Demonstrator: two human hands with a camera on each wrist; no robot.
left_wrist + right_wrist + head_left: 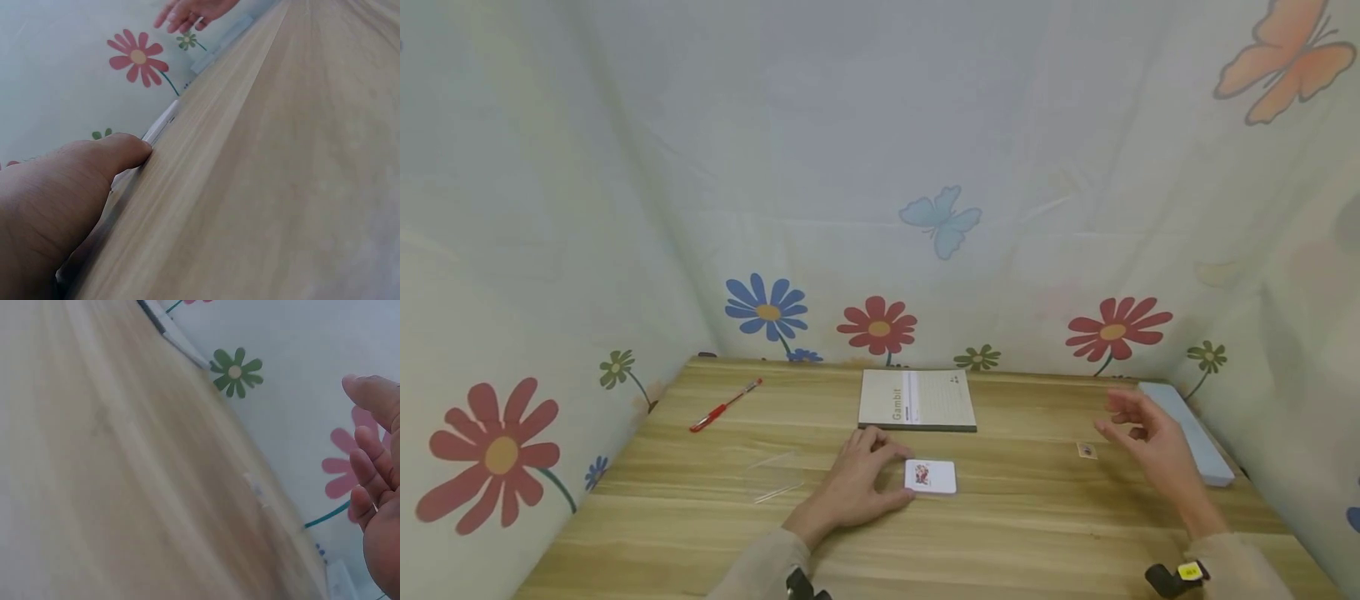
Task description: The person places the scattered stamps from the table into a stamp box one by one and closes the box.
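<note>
A white card (937, 477) with rounded corners lies flat on the table, a small red and blue picture near its left end. My left hand (853, 482) rests on the wood at the card's left end, holding it between thumb and index finger at the two left corners. Seen from the left wrist, the thumb (128, 152) presses at the card's edge. My right hand (1150, 433) is raised over the table's right side, fingers loosely bent, nothing visible in them. Just left of it, a small stamp-like picture piece (1086, 451) lies on the wood.
A notebook (917, 402) marked "Gambit" lies at the back middle. To its left is a red pen (726, 405). A clear plastic piece (775, 481) lies left of my left hand. A long pale blue box (1187, 433) stands along the right edge, beside the curtain.
</note>
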